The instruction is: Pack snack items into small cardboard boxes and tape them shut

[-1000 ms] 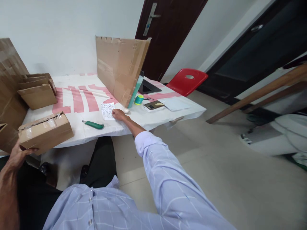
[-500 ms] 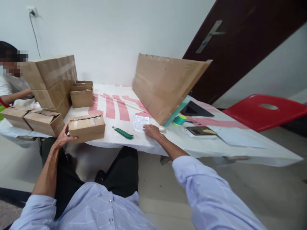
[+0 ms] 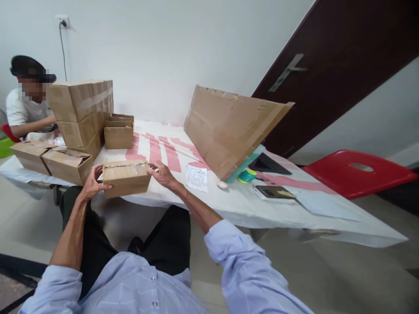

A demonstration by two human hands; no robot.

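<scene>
A small closed cardboard box [image 3: 126,181] sits at the table's front edge, its top seam ragged and partly taped. My left hand [image 3: 93,182] grips its left end, thumb along the front face. At the right end, my right hand [image 3: 163,174] has its bent fingers on the upper corner. The green utility knife does not show now; I cannot tell whether the right hand or forearm hides it. Beside that forearm lies a paper slip [image 3: 197,178] with small writing. A small white lump [image 3: 222,185] is farther right.
Closed boxes [image 3: 68,163] and a taller stack [image 3: 85,113] stand left, with open boxes [image 3: 119,137] behind. A large cardboard sheet [image 3: 235,124] leans near a tape roll [image 3: 246,175] and a phone [image 3: 275,193]. A person [image 3: 31,104] sits far left; a red chair [image 3: 356,172] stands right.
My right hand has left the paper slip and moved left to the box's right end. The green utility knife has gone out of sight. The view has shifted slightly.
</scene>
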